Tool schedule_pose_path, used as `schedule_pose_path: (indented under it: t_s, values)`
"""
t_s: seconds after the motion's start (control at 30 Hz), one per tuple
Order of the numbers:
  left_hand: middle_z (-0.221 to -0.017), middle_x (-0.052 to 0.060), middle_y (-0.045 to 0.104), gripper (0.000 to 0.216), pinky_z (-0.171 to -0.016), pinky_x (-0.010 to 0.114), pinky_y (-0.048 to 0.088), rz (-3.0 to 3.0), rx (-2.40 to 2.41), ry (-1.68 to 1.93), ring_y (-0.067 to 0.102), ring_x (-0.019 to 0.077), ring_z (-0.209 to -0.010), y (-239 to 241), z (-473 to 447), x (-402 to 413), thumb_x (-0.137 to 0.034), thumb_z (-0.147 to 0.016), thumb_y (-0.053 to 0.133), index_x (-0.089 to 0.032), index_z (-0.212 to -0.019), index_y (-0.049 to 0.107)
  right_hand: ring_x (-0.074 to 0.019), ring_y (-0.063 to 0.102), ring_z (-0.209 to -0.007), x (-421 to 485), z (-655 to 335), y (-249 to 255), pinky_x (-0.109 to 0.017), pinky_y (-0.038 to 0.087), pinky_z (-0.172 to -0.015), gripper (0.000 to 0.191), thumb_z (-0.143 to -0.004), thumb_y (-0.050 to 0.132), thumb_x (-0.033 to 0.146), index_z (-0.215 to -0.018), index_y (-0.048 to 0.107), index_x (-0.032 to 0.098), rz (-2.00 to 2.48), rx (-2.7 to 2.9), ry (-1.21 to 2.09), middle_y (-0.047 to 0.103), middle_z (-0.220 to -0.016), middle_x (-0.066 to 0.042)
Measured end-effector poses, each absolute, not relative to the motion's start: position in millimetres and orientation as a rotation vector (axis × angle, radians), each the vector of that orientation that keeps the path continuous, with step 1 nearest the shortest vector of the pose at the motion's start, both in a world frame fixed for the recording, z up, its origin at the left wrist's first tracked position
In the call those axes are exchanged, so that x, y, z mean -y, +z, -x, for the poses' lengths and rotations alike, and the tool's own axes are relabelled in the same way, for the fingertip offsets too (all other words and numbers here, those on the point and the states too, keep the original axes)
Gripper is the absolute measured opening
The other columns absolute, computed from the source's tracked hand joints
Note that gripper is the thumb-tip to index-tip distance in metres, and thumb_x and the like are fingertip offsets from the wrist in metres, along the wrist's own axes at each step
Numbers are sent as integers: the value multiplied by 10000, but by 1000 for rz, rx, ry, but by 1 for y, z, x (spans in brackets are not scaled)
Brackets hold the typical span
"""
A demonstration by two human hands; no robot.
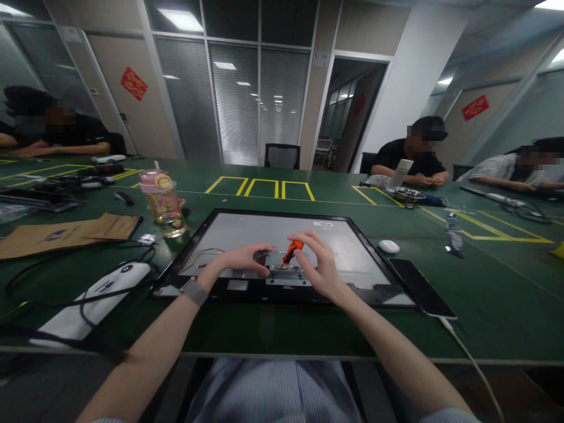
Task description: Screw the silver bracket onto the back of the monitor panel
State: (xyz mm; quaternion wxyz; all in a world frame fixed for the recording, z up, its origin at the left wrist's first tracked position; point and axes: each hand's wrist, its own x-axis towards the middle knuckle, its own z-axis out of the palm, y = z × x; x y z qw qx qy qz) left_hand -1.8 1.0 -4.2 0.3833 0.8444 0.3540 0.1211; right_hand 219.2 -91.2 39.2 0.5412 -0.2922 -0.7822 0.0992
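Observation:
A monitor panel [352, 249] lies back-up on the green table in front of me, its metal rear plate exposed. My right hand [318, 264] is closed round a small orange-handled screwdriver [291, 250], tip down on a metal bracket [286, 271] near the panel's lower edge. My left hand [247, 258] rests on the panel just left of the bracket, fingers curled over a small dark object I cannot make out. Thin red wires [200, 256] run across the plate to the left of that hand.
A black phone [420, 286] with a white cable lies right of the panel, a white mouse [388, 246] behind it. A pink-lidded cup [163, 202], brown paper bags [66, 232], a white device [94, 299] and black cables sit left. Other people sit at the far side.

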Motion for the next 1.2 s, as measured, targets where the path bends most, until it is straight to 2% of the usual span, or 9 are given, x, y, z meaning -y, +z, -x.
schedule_pose_path:
  t_s: [0.1,0.2,0.33,0.47,0.63,0.9,1.07,1.2]
  values:
    - [-1433,53,386,706,-1106,364,243,-2155,-920,307,352,246,-1315,-4,1,0,-356,-624,767,-231,-1261,490,-181,582,-815,89,-218,38,-335,473,-754,177,-820,600,232,-994,627,213,731,1829,206,594,-880,-47]
    - [-1439,62,378,726,-1112,366,228,-2155,-930,312,340,246,-1322,-4,1,0,-347,-614,775,-225,-1268,484,-163,576,-754,85,-218,34,-317,473,-724,225,-809,624,226,-1033,612,216,740,1794,191,603,-820,-24]
    - [-1435,65,383,727,-1109,367,231,-2155,-920,308,343,247,-1319,-4,2,1,-351,-622,770,-226,-1275,476,-180,588,-843,86,-220,33,-342,472,-790,335,-828,579,181,-1159,543,214,712,1843,204,630,-914,-51]
    - [-1412,63,415,719,-1098,367,250,-2156,-934,324,376,251,-1294,-4,2,0,-371,-616,773,-227,-1261,489,-196,572,-948,92,-220,38,-359,463,-837,284,-864,486,158,-1135,557,201,654,1944,274,606,-1016,-87]
    - [-1416,41,408,698,-1093,366,261,-2153,-916,327,365,243,-1301,-4,1,-1,-347,-621,770,-247,-1254,493,-174,583,-813,88,-218,36,-321,482,-745,244,-817,606,222,-1060,590,217,720,1881,250,623,-917,-51]
    - [-1437,51,380,724,-1111,381,237,-2173,-882,309,345,246,-1320,-6,3,-3,-399,-637,756,-240,-1282,467,-172,605,-884,85,-222,35,-331,464,-836,332,-852,537,175,-1181,512,211,753,1917,266,648,-985,-64]
    - [-1431,45,389,716,-1102,377,254,-2165,-903,293,360,245,-1309,-4,2,-1,-397,-636,753,-240,-1276,473,-170,583,-805,82,-220,33,-317,478,-761,286,-805,628,233,-1083,564,226,780,1878,226,626,-907,-41]
    - [-1438,51,379,710,-1103,368,250,-2172,-884,308,351,243,-1315,-3,2,-1,-395,-639,749,-231,-1273,477,-180,607,-844,79,-219,26,-347,485,-810,380,-818,587,191,-1184,489,227,799,1831,262,635,-940,-58]
